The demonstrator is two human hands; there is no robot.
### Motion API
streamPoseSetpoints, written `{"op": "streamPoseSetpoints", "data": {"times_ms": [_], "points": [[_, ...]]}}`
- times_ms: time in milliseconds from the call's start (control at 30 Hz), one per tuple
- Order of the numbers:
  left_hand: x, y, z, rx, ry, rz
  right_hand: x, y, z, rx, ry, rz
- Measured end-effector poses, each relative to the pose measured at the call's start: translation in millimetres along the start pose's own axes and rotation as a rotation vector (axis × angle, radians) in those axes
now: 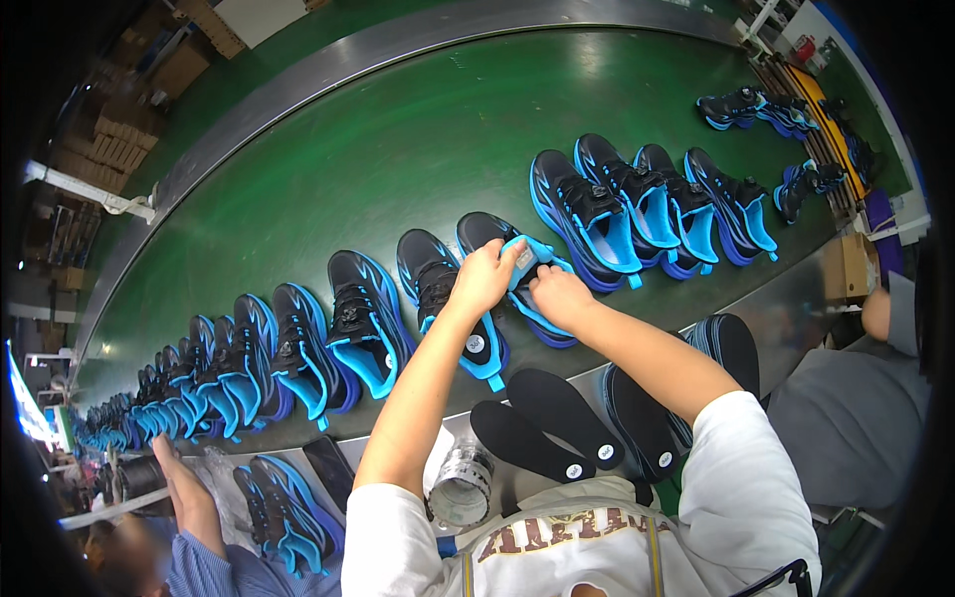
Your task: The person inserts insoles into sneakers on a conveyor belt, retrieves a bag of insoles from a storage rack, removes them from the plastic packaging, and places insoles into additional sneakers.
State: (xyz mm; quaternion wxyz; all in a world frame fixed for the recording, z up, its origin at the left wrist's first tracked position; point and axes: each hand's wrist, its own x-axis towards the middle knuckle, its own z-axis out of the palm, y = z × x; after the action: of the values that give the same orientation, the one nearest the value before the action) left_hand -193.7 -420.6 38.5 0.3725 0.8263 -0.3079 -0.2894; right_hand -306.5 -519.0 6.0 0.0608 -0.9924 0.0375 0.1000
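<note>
A black sneaker (484, 229) with bright blue lining and a blue sole lies on the green work surface in front of me. My left hand (484, 276) pinches its tongue and pulls the blue lining up and back, and a pale label shows there. My right hand (560, 298) reaches into the shoe's opening with its fingers curled; the fingertips, and whatever they hold, are hidden inside. Left of it, close to my left forearm, lies another black sneaker (430, 261) with a round white sticker on its insole. Several dark insoles (562, 408) with round white stickers lie nearer me.
A long row of matching sneakers (254, 343) runs off to the left, and a group (622, 199) lies to the right. Striped insoles (724, 358) and a clear jar (463, 488) are near my body. Other people sit at both sides, one with a bare arm (194, 497).
</note>
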Motion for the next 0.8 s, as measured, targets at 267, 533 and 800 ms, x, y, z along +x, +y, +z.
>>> {"op": "streamPoseSetpoints", "data": {"times_ms": [267,533,800], "points": [[-7.7,-10.4,14.5,0.179,0.174,0.088,-2.9,7.8,-7.6,-0.027,-0.107,-0.122],[-10.6,-9.7,16.3,0.215,0.165,0.123,6.6,6.4,-1.9,-0.141,-0.200,-0.186],[-12.6,-12.2,12.9,0.205,0.210,0.168,19.2,-4.5,-15.8,-0.366,-0.705,-0.171]]}}
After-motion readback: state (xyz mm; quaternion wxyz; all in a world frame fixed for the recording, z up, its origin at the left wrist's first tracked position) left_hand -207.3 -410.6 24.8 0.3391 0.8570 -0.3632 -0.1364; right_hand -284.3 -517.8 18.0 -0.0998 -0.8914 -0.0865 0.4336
